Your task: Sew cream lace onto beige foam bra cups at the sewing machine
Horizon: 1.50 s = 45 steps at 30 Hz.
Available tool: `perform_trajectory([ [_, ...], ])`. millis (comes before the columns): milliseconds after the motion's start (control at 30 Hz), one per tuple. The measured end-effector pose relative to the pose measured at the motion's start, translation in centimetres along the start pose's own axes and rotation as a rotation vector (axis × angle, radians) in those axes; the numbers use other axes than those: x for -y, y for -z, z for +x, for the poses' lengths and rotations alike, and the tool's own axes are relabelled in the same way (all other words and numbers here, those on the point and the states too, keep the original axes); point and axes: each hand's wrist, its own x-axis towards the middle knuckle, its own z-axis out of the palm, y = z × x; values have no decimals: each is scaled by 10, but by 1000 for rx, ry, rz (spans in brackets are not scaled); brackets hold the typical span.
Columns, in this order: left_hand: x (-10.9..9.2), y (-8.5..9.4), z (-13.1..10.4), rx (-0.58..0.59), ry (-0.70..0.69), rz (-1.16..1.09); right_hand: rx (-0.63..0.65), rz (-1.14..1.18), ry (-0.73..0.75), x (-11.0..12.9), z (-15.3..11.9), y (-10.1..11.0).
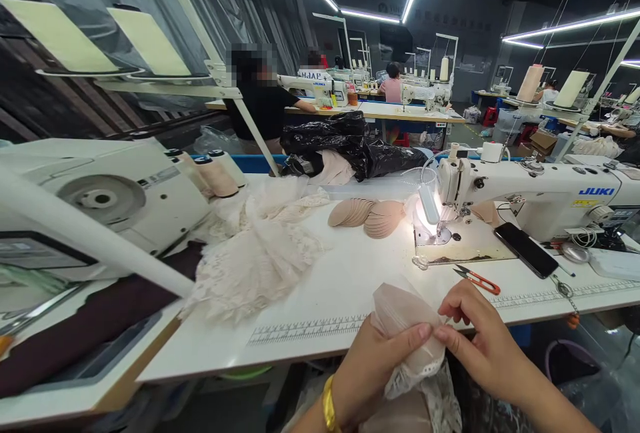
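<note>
Pale, sheer lace fabric (407,333) is held up just past the table's front edge, its lower part hanging down. My left hand (373,360), with a gold bracelet at the wrist, is closed around the fabric, thumb on top. At the fabric's right edge my right hand (475,336) is closed in a pinch. Orange-handled thread snips (477,280) lie on the table behind my right hand. Beyond them stands a white sewing machine (530,196) with its lamp lit. To its left, beige oval cup pads (383,218) lie in two fanned stacks.
A heap of cream lace (260,253) covers the table's left part. A black phone (526,250) rests by the machine. Black plastic bags (350,146) lie at the back. Thread cones (220,176) stand beside another machine (100,193) at left. Co-workers sit at tables further off.
</note>
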Motion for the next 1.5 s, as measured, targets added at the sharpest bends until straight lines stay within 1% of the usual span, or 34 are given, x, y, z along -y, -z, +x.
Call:
perform_trajectory([
  [100, 0, 1, -1, -13, 5, 19, -37, -105, 90, 3, -1, -4],
  [267, 1, 1, 0, -2, -2, 8, -43, -205, 195, 4, 0, -5],
  [400, 2, -1, 0, -32, 24, -10, -84, -239, 210, 3, 2, -5],
  [467, 2, -2, 0, -29, 32, -20, -103, -274, 214, 3, 2, -6],
  [567, 3, -3, 0, 18, 28, -38, -128, -375, 274, 3, 3, -9],
  [700, 3, -2, 1, 90, 39, -50, -146, -584, 425, 0, 11, -9],
  [767, 2, -2, 1, 120, 57, -69, -140, -657, 477, -1, 16, -7],
  [867, -1, -1, 0, 173, 81, -98, -124, -698, 505, 0, 20, -7],
  [1000, 1, 6, -7, 273, 123, -119, -79, -676, 543, -3, 23, -6],
  [1100, 2, 12, -12, 282, 125, -62, -156, -657, 473, -10, 26, -1],
  [1167, 1, 15, -12, 241, 110, 9, -183, -567, 374, -10, 27, 5],
  [1200, -1, 15, -12, 209, 95, 40, -168, -487, 305, -9, 27, 8],
  [1267, -4, 15, -9, 151, 50, 80, -90, -289, 150, -3, 25, 12],
  [1333, -6, 13, -6, 114, 14, 106, 54, -56, -2, 2, 23, 13],
  [1400, -5, 12, -5, 89, 6, 145, 208, 173, -119, 4, 20, 10],
  [1433, -4, 12, -5, 72, -5, 175, 243, 257, -163, 4, 18, 8],
  [1467, -3, 12, -5, 50, -34, 217, 240, 302, -192, 4, 17, 8],
  [1500, -2, 13, -5, 22, -90, 276, 215, 306, -190, 4, 15, 9],
])
